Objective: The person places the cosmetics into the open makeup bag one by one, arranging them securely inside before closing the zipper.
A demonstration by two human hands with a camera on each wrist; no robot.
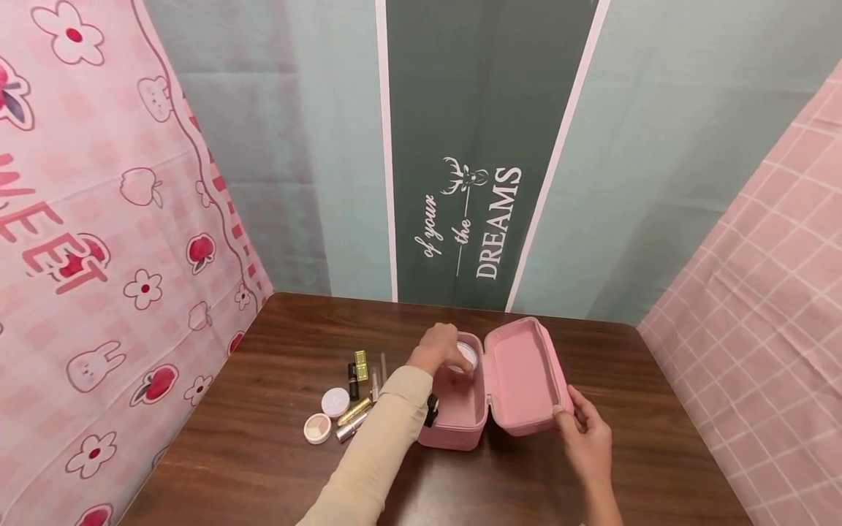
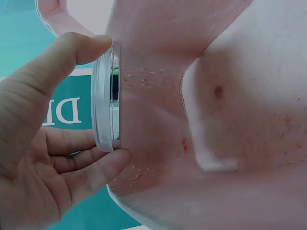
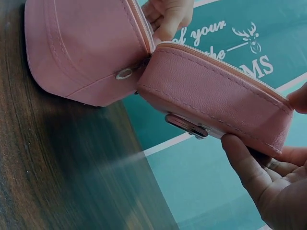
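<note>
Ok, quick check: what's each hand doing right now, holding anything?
Left hand: holding a round container by its edge.
Right hand: holding the open lid of the pink case.

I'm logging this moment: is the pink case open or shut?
Open: the case shows its inside, with its lid folded back in the right hand.

Cosmetic case (image 3: 86, 57): pink leather-like covering, low sheen, stitched seams; lining (image 2: 259, 96) smooth, lightly specked. Lid (image 3: 211, 91): same covering, finely grained; zip (image 3: 220, 65) with pale ridged teeth; fitting (image 3: 199, 129) in glossy silver metal. Round compact (image 2: 101, 96): clear, glossy plastic rim, mirror-bright silver band. Gold tube (image 1: 354, 412) and silver tube (image 1: 351, 428): shiny, metallic-looking. Powder palette (image 1: 318, 429): matt pans. Worktop (image 1: 237, 453): dark wood grain, soft sheen. Sleeve (image 1: 368, 453): matt cream cloth. Backdrop (image 1: 329, 183): printed cloth, matt, creased.
</note>
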